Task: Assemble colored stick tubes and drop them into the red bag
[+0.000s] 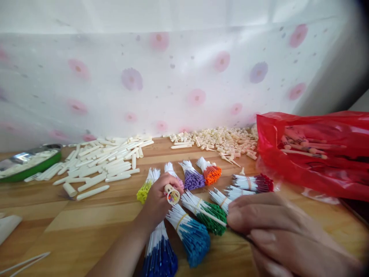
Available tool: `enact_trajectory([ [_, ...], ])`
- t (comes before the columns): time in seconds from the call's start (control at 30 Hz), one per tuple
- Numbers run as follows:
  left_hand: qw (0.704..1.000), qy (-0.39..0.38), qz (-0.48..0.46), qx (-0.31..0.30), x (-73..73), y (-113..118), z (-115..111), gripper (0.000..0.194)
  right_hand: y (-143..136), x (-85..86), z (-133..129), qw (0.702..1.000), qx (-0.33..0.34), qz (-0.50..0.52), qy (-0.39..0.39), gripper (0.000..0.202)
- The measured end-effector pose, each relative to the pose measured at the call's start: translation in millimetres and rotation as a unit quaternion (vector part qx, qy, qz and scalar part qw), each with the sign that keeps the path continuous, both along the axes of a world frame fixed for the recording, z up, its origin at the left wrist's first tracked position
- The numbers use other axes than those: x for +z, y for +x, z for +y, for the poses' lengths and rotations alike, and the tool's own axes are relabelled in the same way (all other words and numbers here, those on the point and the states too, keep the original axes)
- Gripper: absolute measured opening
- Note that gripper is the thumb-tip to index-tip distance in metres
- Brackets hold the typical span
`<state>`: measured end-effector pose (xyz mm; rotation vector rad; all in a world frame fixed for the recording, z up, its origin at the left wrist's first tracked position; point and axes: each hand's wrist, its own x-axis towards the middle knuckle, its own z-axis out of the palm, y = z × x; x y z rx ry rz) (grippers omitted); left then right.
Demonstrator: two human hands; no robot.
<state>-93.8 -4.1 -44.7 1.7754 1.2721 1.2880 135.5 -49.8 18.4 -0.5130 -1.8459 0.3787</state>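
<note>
My left hand [161,196] is closed around a cream pen barrel [173,195], its round open end facing me with bits of several colours inside. My right hand [276,231], large and blurred at the lower right, pinches a thin white pen refill [213,218] with a dark part below the fingers. The refill points left towards the barrel, apart from it. Beneath lie banded bundles of white refills with coloured ends: green [211,215], light blue [191,238], dark blue [160,254], yellow [147,186], purple [192,176], orange [210,171] and dark red [255,182].
A pile of white tubes [100,161] lies at the left beside a green-rimmed bowl [43,167]. Small cream slotted parts [221,138] are heaped at the back. A red plastic bag [314,157] holding pen parts stands right. A flowered sheet [173,77] hangs behind the wooden table [66,219].
</note>
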Motion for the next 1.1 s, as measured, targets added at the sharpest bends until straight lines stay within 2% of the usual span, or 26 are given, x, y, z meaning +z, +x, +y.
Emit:
enact_trajectory([
  [0.1,1.000,0.008,0.022,-0.005,-1.7,1.6,0.8,0.010,-6.7,2.8,0.0,0.998,0.013,-0.052,0.021,0.035],
  [0.27,0.999,-0.014,0.043,0.008,1.5,7.7,-1.1,0.020,-20.6,3.5,-4.1,0.991,-0.054,-0.095,0.072,0.035],
  [0.43,0.999,-0.009,0.052,0.008,1.4,8.7,-3.2,0.020,-32.4,-4.1,6.0,0.989,-0.031,-0.095,0.111,0.030],
  [0.57,0.998,0.030,0.063,-0.007,-4.6,3.6,-4.4,0.022,-39.4,-15.6,18.8,0.994,-0.037,-0.067,0.073,0.028],
  [0.7,0.995,0.069,0.070,-0.030,-5.6,-1.0,-8.1,0.048,-39.8,-25.5,27.8,0.994,-0.077,-0.074,0.034,0.025],
  [0.83,0.986,0.115,0.117,0.029,-2.7,-0.8,-11.8,0.045,-37.4,-29.6,32.1,0.990,-0.109,-0.076,0.042,0.021],
  [1.1,0.960,0.204,0.164,0.101,-1.7,0.7,-15.4,0.037,-36.7,-28.3,37.4,0.996,-0.074,-0.052,-0.014,0.011],
])
